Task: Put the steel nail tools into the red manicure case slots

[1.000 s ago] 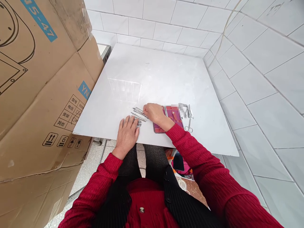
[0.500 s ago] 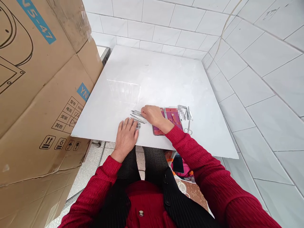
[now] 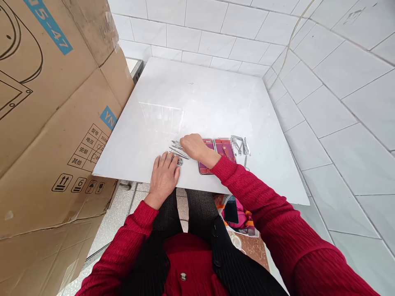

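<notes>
My left hand [image 3: 163, 174] lies flat near the table's front edge, fingers stretched out, beside small patterned metal pieces [image 3: 180, 161]. My right hand [image 3: 195, 147] is curled closed over the right ends of several slim silver manicure tools [image 3: 180, 152]; its fingertips are hidden, so what they pinch cannot be made out. Under my right wrist lies an opened red-purple manicure case [image 3: 224, 149], its two halves spread, with straps inside. Right of the case are silver nail clippers [image 3: 246, 146], a plier-like nipper [image 3: 239, 147] and small scissors [image 3: 246, 161], partly covered by my sleeve.
The white table [image 3: 197, 102] meets tiled walls at the back and right. A large cardboard box [image 3: 61, 123] stands along its left side. Below the front edge are a pink bag [image 3: 240, 218] and a dark phone [image 3: 231, 210].
My right hand has shifted slightly left and away from me over the slim tools. My right sleeve now covers more of the scissors. My left hand stays in place.
</notes>
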`<state>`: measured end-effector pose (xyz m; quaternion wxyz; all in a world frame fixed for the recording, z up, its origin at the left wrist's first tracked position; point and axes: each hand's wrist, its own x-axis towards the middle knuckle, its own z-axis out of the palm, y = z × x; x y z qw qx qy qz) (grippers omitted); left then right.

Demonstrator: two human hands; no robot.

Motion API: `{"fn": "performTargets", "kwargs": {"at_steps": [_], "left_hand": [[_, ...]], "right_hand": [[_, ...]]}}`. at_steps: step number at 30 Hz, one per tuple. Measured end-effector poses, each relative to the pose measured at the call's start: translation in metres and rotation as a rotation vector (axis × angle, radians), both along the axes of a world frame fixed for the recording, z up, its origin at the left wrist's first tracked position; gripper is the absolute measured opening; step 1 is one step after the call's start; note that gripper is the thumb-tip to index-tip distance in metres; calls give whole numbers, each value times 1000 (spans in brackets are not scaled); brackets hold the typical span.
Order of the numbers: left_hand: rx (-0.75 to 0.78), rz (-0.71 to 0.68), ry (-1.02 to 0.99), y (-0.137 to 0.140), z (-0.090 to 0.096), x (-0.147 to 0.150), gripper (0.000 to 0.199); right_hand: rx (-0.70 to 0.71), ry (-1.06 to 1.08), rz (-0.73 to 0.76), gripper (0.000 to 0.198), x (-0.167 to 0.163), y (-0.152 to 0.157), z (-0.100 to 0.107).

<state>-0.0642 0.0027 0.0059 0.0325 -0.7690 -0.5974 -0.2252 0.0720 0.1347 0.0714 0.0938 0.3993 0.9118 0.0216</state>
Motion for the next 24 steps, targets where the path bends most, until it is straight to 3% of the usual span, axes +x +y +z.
{"fn": "performTargets", "kwargs": {"at_steps": [5, 9, 14, 18, 21, 24], "left_hand": [[-11, 3, 6, 0, 1, 0, 40], [-24, 4, 2, -1, 2, 0, 40], [-25, -5, -2, 0, 2, 0, 41], [-9, -8, -1, 2, 2, -2, 40], [35, -28, 3, 1, 2, -2, 39], [75, -105, 11, -5, 2, 5, 38]], "right_hand": [[-20, 8, -42, 22, -1, 3, 0], [-34, 144, -202, 21, 13, 7, 1], [-100, 493, -390, 16, 44, 8, -1], [-312, 846, -534, 10, 67, 3, -18], [-477, 1082, -587, 32, 79, -3, -32], [-522, 1183, -560, 56, 84, -9, -39]]}}
